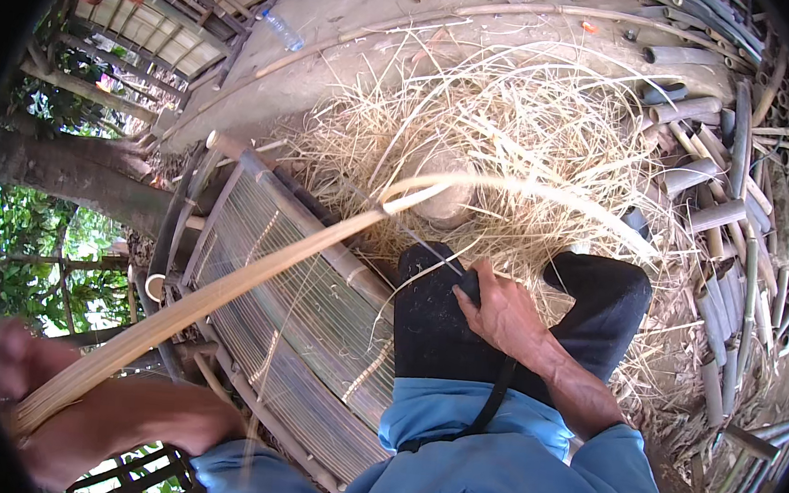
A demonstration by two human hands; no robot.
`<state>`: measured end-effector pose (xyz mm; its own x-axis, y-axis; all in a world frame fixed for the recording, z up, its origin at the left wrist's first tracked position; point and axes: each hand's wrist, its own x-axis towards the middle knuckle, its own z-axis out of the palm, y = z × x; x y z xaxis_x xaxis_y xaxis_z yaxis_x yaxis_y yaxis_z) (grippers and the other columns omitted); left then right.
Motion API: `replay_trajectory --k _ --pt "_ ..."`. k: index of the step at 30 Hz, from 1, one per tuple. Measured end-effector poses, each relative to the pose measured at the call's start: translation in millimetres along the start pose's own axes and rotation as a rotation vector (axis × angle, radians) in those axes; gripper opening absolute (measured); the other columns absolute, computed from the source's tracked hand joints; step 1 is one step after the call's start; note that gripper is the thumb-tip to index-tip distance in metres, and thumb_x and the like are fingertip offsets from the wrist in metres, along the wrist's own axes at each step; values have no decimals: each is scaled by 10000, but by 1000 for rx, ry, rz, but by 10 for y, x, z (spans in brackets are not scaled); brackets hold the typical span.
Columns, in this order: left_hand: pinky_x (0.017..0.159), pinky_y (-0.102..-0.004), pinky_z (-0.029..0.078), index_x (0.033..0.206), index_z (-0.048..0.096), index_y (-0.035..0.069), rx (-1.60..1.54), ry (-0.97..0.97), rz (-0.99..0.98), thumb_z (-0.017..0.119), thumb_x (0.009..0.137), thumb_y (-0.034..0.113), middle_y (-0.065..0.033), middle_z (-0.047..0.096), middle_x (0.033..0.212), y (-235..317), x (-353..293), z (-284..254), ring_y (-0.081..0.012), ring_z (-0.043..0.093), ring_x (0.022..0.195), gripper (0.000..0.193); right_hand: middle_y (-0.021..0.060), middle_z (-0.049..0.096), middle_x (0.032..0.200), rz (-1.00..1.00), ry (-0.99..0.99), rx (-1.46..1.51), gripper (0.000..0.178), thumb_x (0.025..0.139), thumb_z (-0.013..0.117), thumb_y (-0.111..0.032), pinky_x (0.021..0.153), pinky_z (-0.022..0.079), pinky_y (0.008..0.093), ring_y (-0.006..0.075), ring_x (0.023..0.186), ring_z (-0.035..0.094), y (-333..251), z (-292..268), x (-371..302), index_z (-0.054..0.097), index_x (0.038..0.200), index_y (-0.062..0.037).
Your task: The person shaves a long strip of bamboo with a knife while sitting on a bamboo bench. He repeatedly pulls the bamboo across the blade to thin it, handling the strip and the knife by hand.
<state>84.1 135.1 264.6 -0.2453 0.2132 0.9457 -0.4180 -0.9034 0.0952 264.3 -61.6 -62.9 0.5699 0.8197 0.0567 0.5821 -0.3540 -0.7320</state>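
My left hand [22, 361], blurred at the far left, is closed on a long pale bamboo strip [214, 305]; its fingers are smeared by motion. The strip slants up to the middle of the view. There a thin curled sliver [547, 194] bends away to the right. My right hand [505, 315] grips the dark handle of a knife [467, 287] above my thighs. Its thin blade points up and left, crossing near the strip's split end; exact contact is hard to tell. A rounded block [442, 190] stands beyond my knees among the shavings.
A heap of pale shavings [534, 118] spreads in front of me. At my left lies a slatted bamboo bench [290, 275]. Cut bamboo tubes [717, 216] are piled along the right. A plastic bottle [283, 32] lies on the ground at the far left.
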Motion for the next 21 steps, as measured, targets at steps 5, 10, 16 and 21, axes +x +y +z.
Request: replay_trajectory --k 5,10,16,21 --pt "769 -423 437 665 389 161 172 69 -65 477 1046 338 8 265 599 -235 -846 178 -172 409 636 430 253 647 674 -7 -19 65 389 937 691 -231 581 546 528 459 660 675 -106 -137 -22 493 1119 49" --pt "936 -502 519 1405 532 89 322 -338 273 424 1079 367 -154 657 1039 -391 -850 -243 -312 626 1020 441 170 595 801 -453 98 76 487 828 743 -226 488 547 406 302 621 662 -592 -241 106 538 1141 85" --pt "703 -301 522 880 566 95 45 232 0 481 1058 394 -7 497 759 -318 -949 361 -179 577 705 358 260 635 766 -230 -2 87 420 950 632 -304 563 554 514 442 654 662 -294 -50 657 454 1149 20" --pt "867 -309 486 1015 648 87 152 11 -5 528 1037 333 -26 561 837 -417 -1033 271 -172 588 867 275 263 638 732 -177 -202 153 418 960 628 -295 500 531 503 422 570 645 -553 -421 590 440 1133 36"
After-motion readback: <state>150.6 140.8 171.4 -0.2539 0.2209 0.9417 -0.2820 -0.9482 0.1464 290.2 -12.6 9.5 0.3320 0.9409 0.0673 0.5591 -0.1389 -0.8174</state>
